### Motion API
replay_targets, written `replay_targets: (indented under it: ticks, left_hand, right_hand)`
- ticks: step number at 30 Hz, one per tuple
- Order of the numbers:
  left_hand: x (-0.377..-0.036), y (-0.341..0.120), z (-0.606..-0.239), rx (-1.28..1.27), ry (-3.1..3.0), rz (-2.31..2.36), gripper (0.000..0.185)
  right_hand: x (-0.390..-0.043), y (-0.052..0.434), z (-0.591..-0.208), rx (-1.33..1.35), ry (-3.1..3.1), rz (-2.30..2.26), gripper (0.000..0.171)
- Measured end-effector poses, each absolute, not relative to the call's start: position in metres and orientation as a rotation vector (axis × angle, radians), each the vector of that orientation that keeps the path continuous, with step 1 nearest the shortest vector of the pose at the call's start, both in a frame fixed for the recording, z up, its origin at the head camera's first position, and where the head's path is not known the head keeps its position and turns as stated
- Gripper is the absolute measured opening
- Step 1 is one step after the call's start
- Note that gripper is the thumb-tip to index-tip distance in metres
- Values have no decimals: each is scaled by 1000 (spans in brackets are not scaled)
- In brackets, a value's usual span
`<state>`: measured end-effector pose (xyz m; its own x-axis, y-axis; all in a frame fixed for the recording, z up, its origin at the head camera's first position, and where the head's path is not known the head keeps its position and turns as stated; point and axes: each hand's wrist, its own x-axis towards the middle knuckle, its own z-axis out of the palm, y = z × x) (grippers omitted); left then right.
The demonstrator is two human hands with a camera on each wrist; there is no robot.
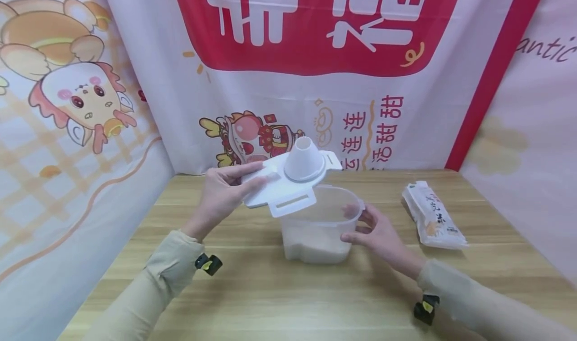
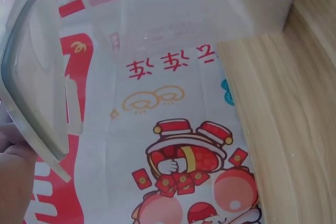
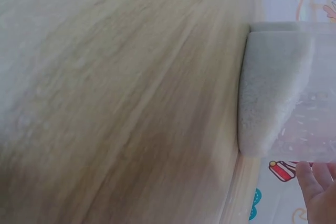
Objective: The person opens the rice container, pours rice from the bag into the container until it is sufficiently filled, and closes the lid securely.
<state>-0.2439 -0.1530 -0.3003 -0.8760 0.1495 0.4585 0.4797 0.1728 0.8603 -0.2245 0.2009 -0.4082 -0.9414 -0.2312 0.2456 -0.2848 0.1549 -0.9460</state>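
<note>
I have the left hand (image 1: 221,193) pinching the near-left end of a white lid (image 1: 271,185), thumb on top, with the cone (image 1: 304,159) pointing up. The right hand (image 1: 376,236) grips the right side of the clear tub (image 1: 321,238), which stands upright on the bench (image 1: 270,301) with a sloping heap of white grain (image 3: 270,87) inside. What any next move turns on, as I judge it, is the lid against the tub's mouth: the lid hangs tilted, above and to the left of it, and the left wrist view shows the two apart. Its long axis runs from the left hand away to the right, slightly away from me. So the left hand is the nearer for the lid, the right for the tub. A packet (image 1: 435,216) lies beyond the right hand, well apart from both.
</note>
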Motion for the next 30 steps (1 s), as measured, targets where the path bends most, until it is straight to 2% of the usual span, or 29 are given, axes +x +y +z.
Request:
replay_targets:
  ticks: [30]
  left_hand:
    - [-257, -108, -299, -972, -2302, -1654, 27]
  right_hand:
    - [-222, 204, -404, 499, -2419, 1960, 80]
